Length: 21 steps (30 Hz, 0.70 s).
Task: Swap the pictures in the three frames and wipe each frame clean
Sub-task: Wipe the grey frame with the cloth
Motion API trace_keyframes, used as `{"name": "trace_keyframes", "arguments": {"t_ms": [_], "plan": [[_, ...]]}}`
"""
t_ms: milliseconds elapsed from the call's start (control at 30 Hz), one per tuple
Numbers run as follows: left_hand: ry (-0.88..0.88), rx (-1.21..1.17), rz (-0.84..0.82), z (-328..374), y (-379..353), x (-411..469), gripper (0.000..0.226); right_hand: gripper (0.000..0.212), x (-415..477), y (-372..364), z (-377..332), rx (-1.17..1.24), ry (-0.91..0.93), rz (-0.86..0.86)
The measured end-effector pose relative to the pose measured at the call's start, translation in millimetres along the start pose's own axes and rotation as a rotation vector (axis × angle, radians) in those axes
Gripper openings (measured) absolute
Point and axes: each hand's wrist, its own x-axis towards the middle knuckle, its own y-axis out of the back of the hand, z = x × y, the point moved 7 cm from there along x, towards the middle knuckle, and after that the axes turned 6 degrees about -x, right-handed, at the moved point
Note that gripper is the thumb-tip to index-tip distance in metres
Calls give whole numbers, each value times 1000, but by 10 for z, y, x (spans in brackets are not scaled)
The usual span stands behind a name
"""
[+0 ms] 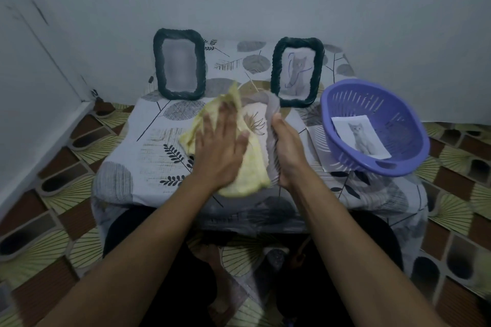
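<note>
Over the table [148, 146], left hand [221, 146] presses spread fingers [207, 125] on yellow cloth [252, 175]; right hand [288, 146] grips frame [272, 105].

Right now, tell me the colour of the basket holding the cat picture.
Purple: the slotted plastic basket is purple all over, seen plainly in the head view.

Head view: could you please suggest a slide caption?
Left hand presses a yellow cloth onto a grey-edged item the right hand grips; two dark frames behind, cat picture in purple basket.
</note>
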Motion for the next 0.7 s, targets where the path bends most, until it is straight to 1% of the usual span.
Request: {"name": "trace_keyframes", "arguments": {"t_ms": [67, 100, 133, 267, 333, 433, 533, 600, 700], "plan": [[99, -34, 39, -72, 128, 150, 70, 54, -105, -86, 87, -14, -54, -10], [101, -26, 48, -52, 168, 184, 71, 53, -124, -102, 107, -22, -62, -3], [64, -14, 49, 7, 187, 188, 72, 52, -128, -100, 107, -35, -58, 8], [-243, -92, -22, 368, 74, -40, 70, 42, -36, -17, 41, -95, -28, 49], [-309, -99, -56, 458, -26, -165, 69, 38, 12, 41, -13, -78, 3, 78], [-352, -52, -99, 465, -173, -321, 67, 31, 72, 191, -132, -46, 34, 164], [-310, -26, -98, 317, -249, -395, 65, 40, 99, 292, -225, 11, 57, 183], [-199, -74, -47, 178, -210, -352, 64, 37, 66, 292, -233, -4, 62, 194], [-60, -177, 43, 19, -111, -236, 66, 38, 31, 191, -206, -19, 80, 118]]}}
